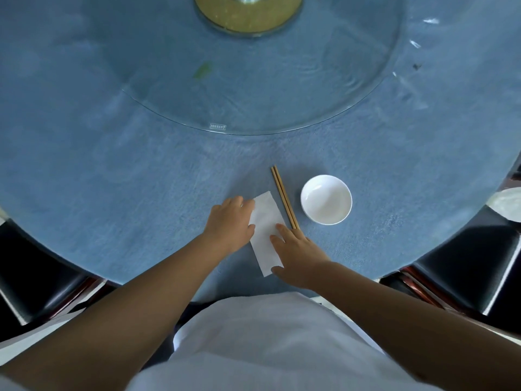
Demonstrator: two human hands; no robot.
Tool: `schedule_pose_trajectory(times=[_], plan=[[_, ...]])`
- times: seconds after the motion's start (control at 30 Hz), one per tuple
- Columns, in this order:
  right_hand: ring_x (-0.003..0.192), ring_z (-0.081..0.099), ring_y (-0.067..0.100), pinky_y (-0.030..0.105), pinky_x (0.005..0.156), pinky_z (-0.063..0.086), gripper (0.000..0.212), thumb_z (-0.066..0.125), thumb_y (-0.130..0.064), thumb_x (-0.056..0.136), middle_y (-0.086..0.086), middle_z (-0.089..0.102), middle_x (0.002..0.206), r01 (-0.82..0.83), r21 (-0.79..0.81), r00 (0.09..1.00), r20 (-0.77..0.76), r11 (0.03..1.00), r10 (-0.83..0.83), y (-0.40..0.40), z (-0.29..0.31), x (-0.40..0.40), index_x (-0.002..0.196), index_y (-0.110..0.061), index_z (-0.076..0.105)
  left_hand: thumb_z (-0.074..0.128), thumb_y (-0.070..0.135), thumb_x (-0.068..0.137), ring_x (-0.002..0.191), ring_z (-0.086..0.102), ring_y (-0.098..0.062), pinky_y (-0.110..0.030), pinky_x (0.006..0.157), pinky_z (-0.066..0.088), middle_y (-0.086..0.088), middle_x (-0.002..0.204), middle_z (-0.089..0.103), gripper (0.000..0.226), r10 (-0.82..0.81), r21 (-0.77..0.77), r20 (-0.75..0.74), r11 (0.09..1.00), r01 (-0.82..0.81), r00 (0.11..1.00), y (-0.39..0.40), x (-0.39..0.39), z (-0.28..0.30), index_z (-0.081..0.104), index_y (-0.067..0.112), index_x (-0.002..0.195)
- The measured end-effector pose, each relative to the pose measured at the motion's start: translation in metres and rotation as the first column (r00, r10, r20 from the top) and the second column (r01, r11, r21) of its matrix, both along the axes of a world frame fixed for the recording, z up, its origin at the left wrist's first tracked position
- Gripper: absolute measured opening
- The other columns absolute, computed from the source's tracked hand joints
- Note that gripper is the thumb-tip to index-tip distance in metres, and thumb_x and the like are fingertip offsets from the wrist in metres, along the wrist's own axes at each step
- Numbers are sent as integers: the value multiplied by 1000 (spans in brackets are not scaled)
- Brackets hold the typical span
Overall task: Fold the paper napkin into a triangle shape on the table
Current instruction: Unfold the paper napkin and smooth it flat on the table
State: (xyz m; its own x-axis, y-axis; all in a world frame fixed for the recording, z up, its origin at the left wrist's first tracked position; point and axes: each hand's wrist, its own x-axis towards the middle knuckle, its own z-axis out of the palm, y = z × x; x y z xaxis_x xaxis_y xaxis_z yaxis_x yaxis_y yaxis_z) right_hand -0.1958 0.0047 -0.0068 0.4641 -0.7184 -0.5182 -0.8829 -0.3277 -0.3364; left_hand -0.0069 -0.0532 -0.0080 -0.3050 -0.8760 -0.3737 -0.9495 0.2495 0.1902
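Filling nearly the whole view, the round blue table carries a glass turntable toward twelve o'clock, its brass hub at the very top edge. Dark chairs sit at four and eight o'clock beyond the rim. The person's white shirt takes up six o'clock. Just below centre, the napkin lies flat on the table as a long narrow white strip, slanting from eleven to five o'clock. The left hand rests open and flat, fingers pressing the strip's left edge. The right hand is open too, fingertips on the strip's lower right part. A white bowl stands at three o'clock from the napkin, well apart. Two chopsticks lie side by side between napkin and bowl, just beside the napkin.
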Motion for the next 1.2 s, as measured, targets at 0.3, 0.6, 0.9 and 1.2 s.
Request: schedule_pose_trajectory(times=[0.3,0.6,0.9,1.2], plan=[[126,43,28,44,101,44,48,59,-32,90,1,40,145,229,70,962,138,971,-237,-1,4,2,133,-17,45,60,33,89,87,61,-23,-37,71,41,5,93,62,25,194,100,-115,978,-183,974,-12,-3,-9,52,22,110],[119,52,25,41,98,47,49,62,-31,89,1,47,140,288,88,934,194,954,-300,-3,3,6,134,-17,47,74,18,81,93,57,-16,-23,70,44,2,105,57,52,697,490,-409,712,-502,589,-23,-2,-9,54,19,129],[121,48,20,29,94,40,59,64,-32,86,0,47,137,525,172,762,340,833,-551,-25,9,28,138,-19,39,68,4,84,94,66,-20,-37,79,54,-5,103,68,46,674,607,-463,715,-348,576,-15,29,13,56,24,124],[61,47,18,32,58,37,22,56,-28,83,-1,51,62,466,283,784,307,838,-539,-55,15,51,71,-10,55,64,3,82,88,63,-15,-29,73,51,5,101,66,48,660,538,-571,750,-385,488,7,55,35,59,48,96]])
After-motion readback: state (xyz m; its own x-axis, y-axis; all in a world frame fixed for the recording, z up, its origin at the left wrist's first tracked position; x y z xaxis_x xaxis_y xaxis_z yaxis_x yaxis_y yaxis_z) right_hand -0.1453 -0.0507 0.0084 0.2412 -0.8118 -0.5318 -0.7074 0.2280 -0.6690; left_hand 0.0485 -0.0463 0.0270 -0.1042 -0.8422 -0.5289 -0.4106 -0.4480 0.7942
